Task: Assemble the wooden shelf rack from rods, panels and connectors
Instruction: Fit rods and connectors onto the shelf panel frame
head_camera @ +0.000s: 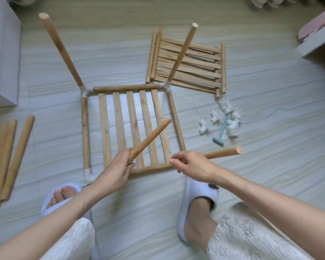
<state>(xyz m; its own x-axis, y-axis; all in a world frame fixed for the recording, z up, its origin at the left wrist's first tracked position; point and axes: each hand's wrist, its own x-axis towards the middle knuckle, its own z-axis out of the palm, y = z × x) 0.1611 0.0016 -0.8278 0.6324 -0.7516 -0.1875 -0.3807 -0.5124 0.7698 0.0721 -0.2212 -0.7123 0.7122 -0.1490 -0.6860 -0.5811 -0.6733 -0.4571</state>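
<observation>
A person crouches on a pale tiled floor (pixel 251 184) over a partly built wooden shelf rack. The left hand (pixel 118 166) is curled round the near end of a wooden rod (pixel 150 140), which slants up and away over the slatted panel (pixel 133 128). The right hand (pixel 191 166) hovers at the panel's near right corner with thumb and fingers loosely spread; a second rod (pixel 223 152) juts out to the right from behind it, but whether the hand actually grips that rod cannot be told.

The panel lies flat on the floor, framed by rods on four sides. White connectors sit at three visible corners — far left (pixel 84 91), far right (pixel 167 86) and near left (pixel 87 173). Two upright rods rise from the far connectors, one at the left (pixel 61 49) and one at the right (pixel 182 52), both leaning outward in the wide lens.

Beyond the frame, a second slatted panel (pixel 188 62) lies flat with loose rods along its edges. To the right, a cluster of spare white connectors (pixel 221 119) surrounds a small teal mallet (pixel 222 128). A bundle of spare rods (pixel 6 158) lies at the left edge. White furniture (pixel 2 53) stands at far left — the person's feet in pale slippers (pixel 197 196) are planted just short of the panel.
</observation>
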